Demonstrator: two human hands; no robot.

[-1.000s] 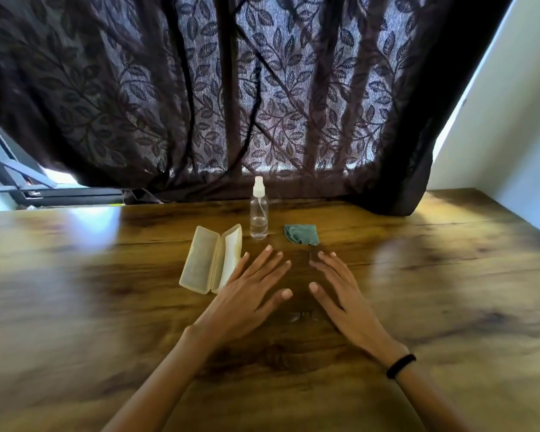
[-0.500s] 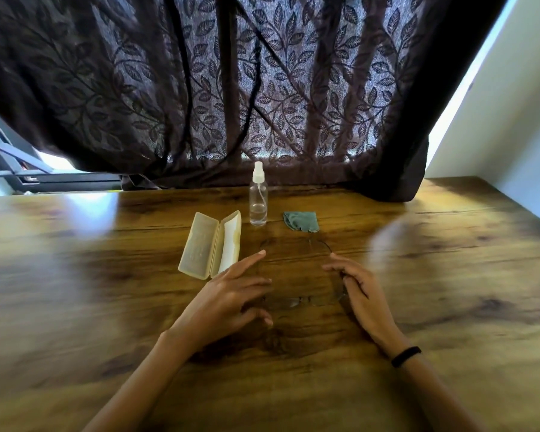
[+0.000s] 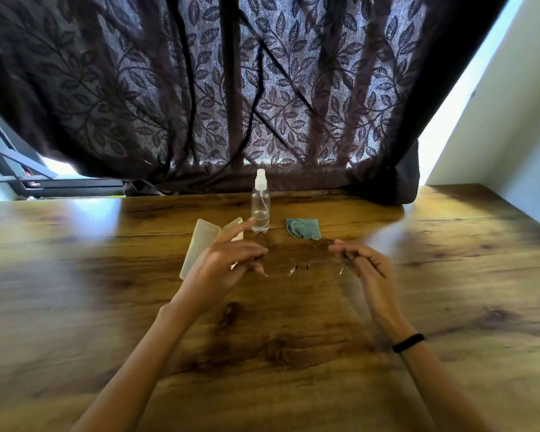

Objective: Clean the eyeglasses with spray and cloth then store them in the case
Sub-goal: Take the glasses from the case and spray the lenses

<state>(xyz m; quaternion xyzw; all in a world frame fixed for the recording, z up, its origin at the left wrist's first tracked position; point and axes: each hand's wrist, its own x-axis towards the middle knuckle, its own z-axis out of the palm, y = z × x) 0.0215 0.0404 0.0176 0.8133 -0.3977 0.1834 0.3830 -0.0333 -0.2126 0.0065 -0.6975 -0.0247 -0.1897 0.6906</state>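
Thin-rimmed round eyeglasses (image 3: 304,265) hang just above the wooden table (image 3: 293,338), held between both hands. My left hand (image 3: 228,260) pinches the left end of the frame, its index finger stretched out. My right hand (image 3: 363,265) pinches the right end with curled fingers. Behind them stand a clear spray bottle (image 3: 260,202) with a white cap and a small green cloth (image 3: 303,227). A cream glasses case (image 3: 205,241) lies open to the left, partly hidden by my left hand.
A dark leaf-patterned curtain (image 3: 231,88) hangs along the table's far edge. A white wall (image 3: 512,120) rises at the right. A window frame (image 3: 28,179) shows at the far left.
Both hands went from lying flat on the table to closing on the ends of the glasses and lifting them a little. The view has tilted up slightly.
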